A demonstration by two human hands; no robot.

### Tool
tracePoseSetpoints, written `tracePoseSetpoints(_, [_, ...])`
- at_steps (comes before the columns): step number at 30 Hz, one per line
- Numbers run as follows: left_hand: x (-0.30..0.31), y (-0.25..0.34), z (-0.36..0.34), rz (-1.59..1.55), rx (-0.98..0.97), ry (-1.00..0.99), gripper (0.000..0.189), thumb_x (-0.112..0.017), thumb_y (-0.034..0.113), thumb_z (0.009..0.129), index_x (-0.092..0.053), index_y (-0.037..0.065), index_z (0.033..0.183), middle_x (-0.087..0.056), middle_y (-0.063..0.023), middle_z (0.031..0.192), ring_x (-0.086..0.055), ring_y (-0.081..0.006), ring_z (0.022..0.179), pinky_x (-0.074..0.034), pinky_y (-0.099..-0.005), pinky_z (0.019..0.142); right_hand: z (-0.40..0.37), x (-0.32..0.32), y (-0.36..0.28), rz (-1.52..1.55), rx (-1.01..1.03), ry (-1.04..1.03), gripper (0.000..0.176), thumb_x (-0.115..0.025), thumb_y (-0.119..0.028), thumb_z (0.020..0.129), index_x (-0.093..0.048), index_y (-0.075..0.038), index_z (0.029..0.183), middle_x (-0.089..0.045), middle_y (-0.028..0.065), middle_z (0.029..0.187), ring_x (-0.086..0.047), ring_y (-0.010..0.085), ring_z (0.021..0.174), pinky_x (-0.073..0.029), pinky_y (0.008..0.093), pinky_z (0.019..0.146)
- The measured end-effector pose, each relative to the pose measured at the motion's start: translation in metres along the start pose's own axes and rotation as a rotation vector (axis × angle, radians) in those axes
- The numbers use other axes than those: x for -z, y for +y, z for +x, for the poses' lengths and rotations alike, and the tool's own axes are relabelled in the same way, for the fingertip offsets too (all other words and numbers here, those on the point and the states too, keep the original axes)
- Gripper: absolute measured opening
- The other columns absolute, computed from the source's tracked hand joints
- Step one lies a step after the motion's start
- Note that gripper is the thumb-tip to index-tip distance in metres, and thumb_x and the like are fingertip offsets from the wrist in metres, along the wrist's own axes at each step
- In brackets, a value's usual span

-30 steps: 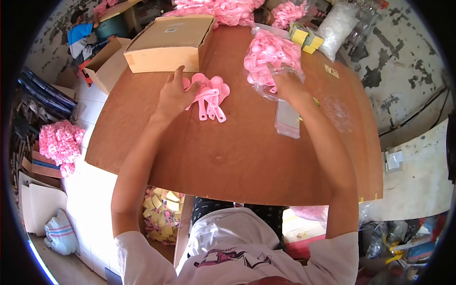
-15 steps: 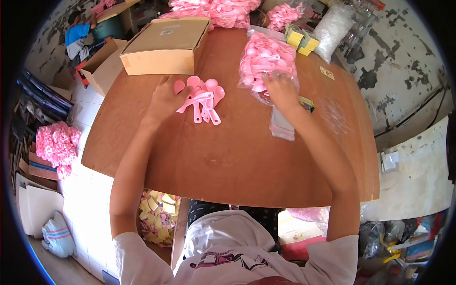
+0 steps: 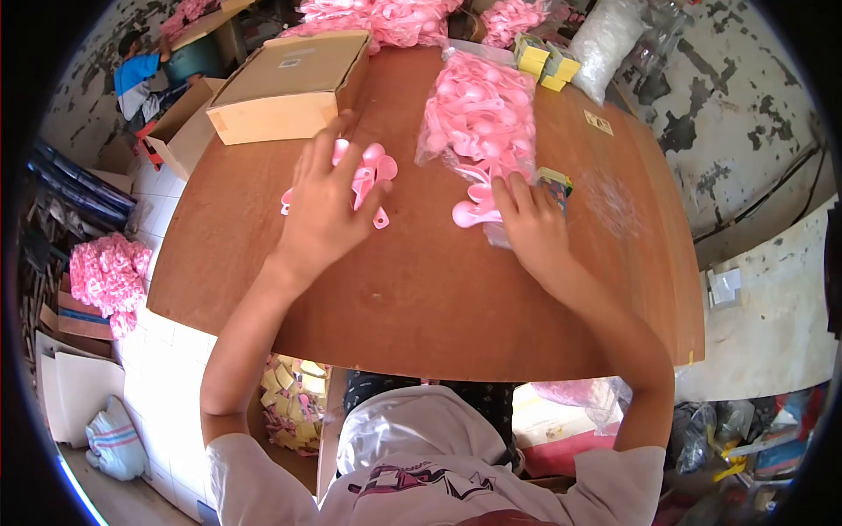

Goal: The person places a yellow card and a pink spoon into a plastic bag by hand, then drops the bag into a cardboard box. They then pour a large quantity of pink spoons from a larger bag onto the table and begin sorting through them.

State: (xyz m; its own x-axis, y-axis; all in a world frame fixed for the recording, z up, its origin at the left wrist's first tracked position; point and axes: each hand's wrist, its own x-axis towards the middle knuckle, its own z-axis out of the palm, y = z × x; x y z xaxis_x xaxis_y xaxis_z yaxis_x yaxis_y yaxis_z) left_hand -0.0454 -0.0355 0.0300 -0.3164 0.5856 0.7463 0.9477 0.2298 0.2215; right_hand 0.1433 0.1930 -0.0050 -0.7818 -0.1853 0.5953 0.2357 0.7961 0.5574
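My left hand (image 3: 326, 200) hovers over a small pile of pink plastic spoons (image 3: 379, 165), its fingers spread and nothing visible in them. Part of that pile is hidden behind the hand. At the mouth of a clear bag of pink spoons (image 3: 482, 96), my right hand (image 3: 535, 219) has its fingers closed over a few loose pink spoons (image 3: 469, 212). The bowls of these point left, out from under the fingers. Beneath the right hand lies a clear plastic packet, mostly covered, with a small dark and yellow pack (image 3: 556, 181) beside it.
A closed cardboard box (image 3: 285, 83) stands on the brown table (image 3: 395, 298) at the back left. Yellow card stacks (image 3: 544, 61) and a white plastic sack (image 3: 611, 53) are at the back right. A person (image 3: 136, 79) sits at the far left. A box of yellow cards (image 3: 294, 394) is below the table edge.
My right hand has drawn back from the bag toward me, bringing a few spoons out. My left hand has lifted and spread its fingers above the pile.
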Motion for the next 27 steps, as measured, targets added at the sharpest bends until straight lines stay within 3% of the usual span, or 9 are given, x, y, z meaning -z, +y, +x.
tracePoseSetpoints(4, [-0.011, 0.030, 0.001, -0.268, -0.132, -0.162, 0.049, -0.070, 0.008, 0.080, -0.055, 0.005, 0.127, -0.044, -0.0235, 0.133, -0.047, -0.0427, 0.119, -0.042, -0.0471, 0.098, -0.012, 0.043, -0.001, 0.416, -0.266, -0.113, 0.044, -0.066, 0.003, 0.070, -0.059, -0.002, 0.113, -0.061, 0.0141, 0.099, -0.066, 0.0271, 0.076, -0.054, 0.0390, 0.067])
tracePoseSetpoints(7, [-0.027, 0.042, 0.000, -0.432, -0.067, -0.576, 0.072, -0.067, 0.002, 0.080, -0.038, 0.007, 0.145, -0.038, -0.0229, 0.143, -0.034, -0.0420, 0.137, -0.031, -0.0460, 0.113, -0.021, 0.047, 0.003, 0.744, -0.469, -0.143, 0.045, -0.060, 0.012, 0.071, -0.059, 0.000, 0.115, -0.063, 0.0176, 0.101, -0.067, 0.0304, 0.082, -0.054, 0.0411, 0.072])
tracePoseSetpoints(11, [-0.056, 0.056, 0.001, -0.415, -0.213, -0.577, 0.094, -0.069, -0.003, 0.069, -0.026, 0.009, 0.151, -0.030, -0.0238, 0.150, -0.030, -0.0445, 0.140, -0.031, -0.0490, 0.114, -0.025, 0.051, 0.008, 1.060, -0.648, -0.105, 0.043, -0.051, 0.017, 0.075, -0.059, 0.003, 0.115, -0.066, 0.0210, 0.100, -0.069, 0.0303, 0.089, -0.054, 0.0385, 0.077])
tracePoseSetpoints(15, [-0.080, 0.067, 0.020, -0.426, -0.262, -0.431, 0.095, -0.074, 0.001, 0.069, -0.027, 0.008, 0.151, -0.031, -0.0247, 0.151, -0.032, -0.0449, 0.138, -0.033, -0.0495, 0.112, -0.025, 0.051, 0.013, 1.120, -0.746, -0.138, 0.037, -0.050, 0.013, 0.081, -0.059, 0.003, 0.115, -0.069, 0.0173, 0.100, -0.070, 0.0273, 0.091, -0.054, 0.0355, 0.078])
tracePoseSetpoints(18, [-0.087, 0.071, 0.034, -0.556, -0.267, -0.223, 0.093, -0.080, 0.009, 0.070, -0.031, 0.010, 0.149, -0.037, -0.0242, 0.147, -0.044, -0.0433, 0.130, -0.042, -0.0479, 0.106, -0.027, 0.052, 0.018, 1.327, -0.873, -0.212, 0.031, -0.053, 0.007, 0.085, -0.059, 0.005, 0.116, -0.069, 0.0134, 0.101, -0.070, 0.0236, 0.091, -0.055, 0.0342, 0.077])
tracePoseSetpoints(20, [-0.075, 0.078, 0.045, -0.586, -0.202, -0.469, 0.086, -0.081, 0.010, 0.071, -0.038, 0.009, 0.145, -0.045, -0.0170, 0.144, -0.060, -0.0335, 0.115, -0.051, -0.0431, 0.095, -0.030, 0.056, 0.021, 1.818, -1.119, -0.322, 0.026, -0.057, -0.004, 0.092, -0.057, 0.006, 0.116, -0.069, 0.0122, 0.102, -0.070, 0.0219, 0.086, -0.056, 0.0333, 0.075])
tracePoseSetpoints(21, [-0.075, 0.079, 0.045, -0.579, -0.230, -0.420, 0.074, -0.082, 0.012, 0.071, -0.049, 0.008, 0.137, -0.056, -0.0151, 0.133, -0.067, -0.0296, 0.099, -0.055, -0.0401, 0.083, -0.032, 0.055, 0.022, 1.816, -1.126, -0.318, 0.026, -0.057, -0.004, 0.092, -0.057, 0.006, 0.116, -0.069, 0.0122, 0.102, -0.070, 0.0219, 0.086, -0.056, 0.0333, 0.075])
tracePoseSetpoints(25, [-0.078, 0.072, 0.043, -0.560, -0.295, -0.472, 0.055, -0.079, 0.010, 0.075, -0.059, 0.005, 0.126, -0.066, -0.0150, 0.115, -0.069, -0.0286, 0.092, -0.055, -0.0365, 0.074, -0.040, 0.050, 0.021, 1.989, -1.175, -0.425, 0.032, -0.059, -0.019, 0.097, -0.055, 0.005, 0.118, -0.067, 0.0143, 0.104, -0.071, 0.0215, 0.080, -0.058, 0.0328, 0.073])
tracePoseSetpoints(27, [-0.073, 0.070, 0.043, -0.732, -0.129, -0.683, 0.028, -0.072, 0.005, 0.081, -0.066, 0.000, 0.108, -0.068, -0.0194, 0.107, -0.068, -0.0343, 0.094, -0.053, -0.0416, 0.079, -0.041, 0.048, 0.018, 2.013, -1.174, -0.483, 0.033, -0.058, -0.022, 0.098, -0.056, 0.004, 0.118, -0.067, 0.0143, 0.105, -0.071, 0.0214, 0.078, -0.058, 0.0321, 0.071])
